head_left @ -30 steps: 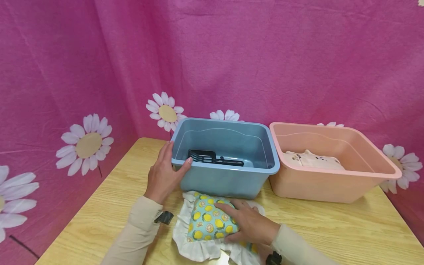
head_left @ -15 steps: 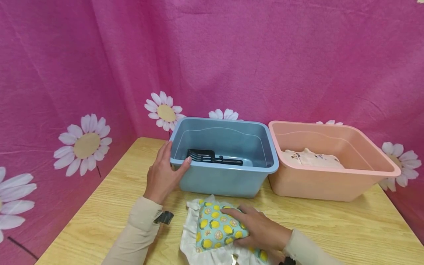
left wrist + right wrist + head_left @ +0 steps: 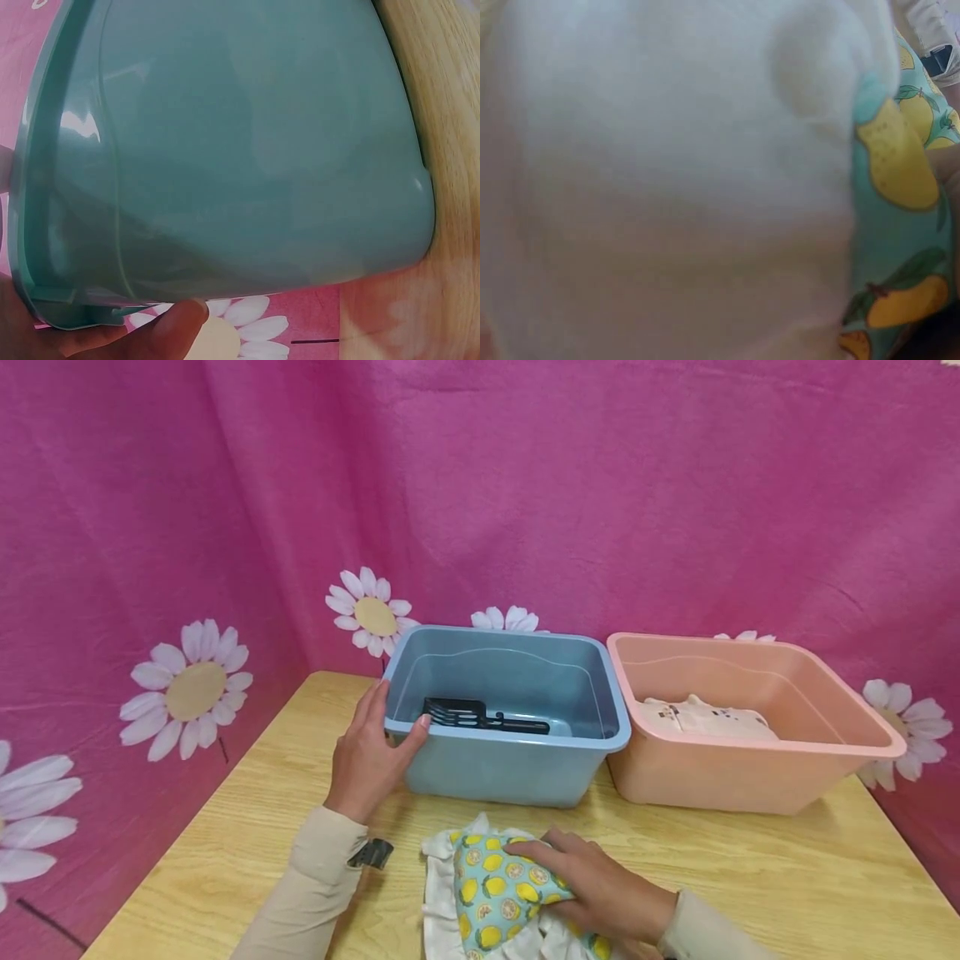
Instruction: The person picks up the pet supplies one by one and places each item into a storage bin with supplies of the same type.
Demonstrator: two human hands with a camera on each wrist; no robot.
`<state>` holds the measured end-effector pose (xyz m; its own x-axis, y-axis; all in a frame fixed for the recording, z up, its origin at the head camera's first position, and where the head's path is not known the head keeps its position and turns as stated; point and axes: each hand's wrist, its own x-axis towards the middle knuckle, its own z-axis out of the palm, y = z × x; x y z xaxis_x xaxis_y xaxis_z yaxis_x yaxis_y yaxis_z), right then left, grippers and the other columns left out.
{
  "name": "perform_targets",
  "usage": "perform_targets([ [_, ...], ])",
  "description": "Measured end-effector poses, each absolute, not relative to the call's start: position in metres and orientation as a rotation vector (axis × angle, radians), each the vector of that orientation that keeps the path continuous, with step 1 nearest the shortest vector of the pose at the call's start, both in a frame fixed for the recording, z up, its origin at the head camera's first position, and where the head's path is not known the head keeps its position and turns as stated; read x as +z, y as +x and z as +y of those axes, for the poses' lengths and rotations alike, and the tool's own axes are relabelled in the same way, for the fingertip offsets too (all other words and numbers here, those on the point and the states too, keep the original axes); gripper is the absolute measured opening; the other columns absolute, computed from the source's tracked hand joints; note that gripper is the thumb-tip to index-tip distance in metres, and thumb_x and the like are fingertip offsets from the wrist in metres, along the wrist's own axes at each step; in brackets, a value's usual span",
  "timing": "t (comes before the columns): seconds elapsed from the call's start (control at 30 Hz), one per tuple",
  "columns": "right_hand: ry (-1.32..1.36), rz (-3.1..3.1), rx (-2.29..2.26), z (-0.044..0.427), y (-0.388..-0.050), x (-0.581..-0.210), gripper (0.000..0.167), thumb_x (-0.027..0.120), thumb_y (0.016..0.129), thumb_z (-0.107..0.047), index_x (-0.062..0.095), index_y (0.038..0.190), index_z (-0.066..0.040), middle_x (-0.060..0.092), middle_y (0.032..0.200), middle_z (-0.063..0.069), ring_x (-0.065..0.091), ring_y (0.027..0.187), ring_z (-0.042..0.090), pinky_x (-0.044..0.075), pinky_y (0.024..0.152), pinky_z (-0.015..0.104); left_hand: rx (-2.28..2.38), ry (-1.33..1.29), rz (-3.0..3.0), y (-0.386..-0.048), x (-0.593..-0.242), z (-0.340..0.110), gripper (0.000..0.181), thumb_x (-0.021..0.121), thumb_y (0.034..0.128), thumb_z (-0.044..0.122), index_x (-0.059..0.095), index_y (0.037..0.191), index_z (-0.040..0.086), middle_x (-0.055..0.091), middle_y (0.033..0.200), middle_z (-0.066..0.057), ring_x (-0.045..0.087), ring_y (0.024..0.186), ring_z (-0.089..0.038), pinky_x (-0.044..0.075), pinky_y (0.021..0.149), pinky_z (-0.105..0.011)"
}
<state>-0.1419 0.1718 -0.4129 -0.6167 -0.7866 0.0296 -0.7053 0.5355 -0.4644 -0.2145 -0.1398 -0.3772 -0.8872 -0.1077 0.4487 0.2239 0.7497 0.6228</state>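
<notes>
My left hand [image 3: 371,758] holds the left front corner of the blue plastic bin [image 3: 491,768], thumb on the front rim and fingers along the left side. The left wrist view has the bin's wall [image 3: 255,150] filling it, with fingers at the rim corner. Inside the bin lies a black slotted turner [image 3: 459,714]. With my right hand [image 3: 600,883] I grip a lemon-print cushion [image 3: 491,885] with a white frilled edge, bunching its cloth, near the table's front. White frill, blurred, covers most of the right wrist view beside the lemon-print cloth [image 3: 896,187].
A pink bin [image 3: 720,777] stands right of the blue one, their rims close together. In it lies a cream cloth item [image 3: 708,718] with small prints. Behind the wooden table [image 3: 247,827] hangs a magenta curtain [image 3: 570,510] with white daisies.
The cushion has slid toward me and a little right, away from the blue bin, with my right hand drawing its cloth together. My left hand has stayed on the bin.
</notes>
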Motion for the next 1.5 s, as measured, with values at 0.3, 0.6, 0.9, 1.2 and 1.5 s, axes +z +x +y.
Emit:
perform_targets([
  [0.3,-1.257,2.663,-0.633,0.187,-0.136,-0.399,0.078,0.077,0.082,-0.018,0.035,0.146,-0.036,0.048,0.127,-0.011,0.046,0.116,0.008,0.043,0.086,0.037,-0.968,-0.077,-2.487,-0.216,-0.377,-0.142,0.084,0.053,0.0872,0.063,0.031,0.151,0.013,0.032,0.153,-0.006,0.051,0.125,-0.033,0.044,0.095,-0.060],
  [0.6,-1.317,2.823,-0.566,0.207,-0.133,-0.371,0.088,0.083,0.074,-0.013,0.038,0.146,-0.032,0.047,0.128,-0.010,0.046,0.111,0.007,0.047,0.085,0.037,-0.972,-0.071,-2.490,-0.215,-0.378,-0.142,0.084,0.054,0.0873,0.062,0.031,0.151,0.013,0.032,0.153,-0.006,0.051,0.125,-0.034,0.045,0.095,-0.060],
  [0.9,-1.298,2.988,-0.405,0.232,-0.126,-0.350,0.096,0.087,0.066,-0.016,0.037,0.147,-0.033,0.048,0.126,-0.013,0.042,0.109,0.004,0.041,0.078,0.029,-0.988,-0.104,-2.486,-0.214,-0.378,-0.143,0.084,0.054,0.0874,0.062,0.031,0.151,0.012,0.033,0.153,-0.006,0.052,0.123,-0.034,0.045,0.095,-0.059],
  [1.2,-1.326,3.101,-0.357,0.250,-0.123,-0.326,0.103,0.088,0.059,-0.013,0.039,0.148,-0.027,0.050,0.126,-0.010,0.044,0.111,0.007,0.029,0.080,0.033,-0.988,-0.101,-2.477,-0.214,-0.377,-0.142,0.084,0.055,0.0869,0.062,0.032,0.151,0.012,0.033,0.153,-0.006,0.053,0.122,-0.034,0.045,0.095,-0.058],
  [1.5,-1.371,3.138,-0.342,0.265,-0.122,-0.311,0.105,0.089,0.052,-0.009,0.042,0.146,-0.021,0.052,0.124,-0.006,0.044,0.110,0.011,0.028,0.082,0.038,-1.005,-0.071,-2.476,-0.214,-0.376,-0.140,0.085,0.056,0.0860,0.062,0.032,0.151,0.013,0.034,0.153,-0.006,0.054,0.121,-0.034,0.043,0.096,-0.062],
])
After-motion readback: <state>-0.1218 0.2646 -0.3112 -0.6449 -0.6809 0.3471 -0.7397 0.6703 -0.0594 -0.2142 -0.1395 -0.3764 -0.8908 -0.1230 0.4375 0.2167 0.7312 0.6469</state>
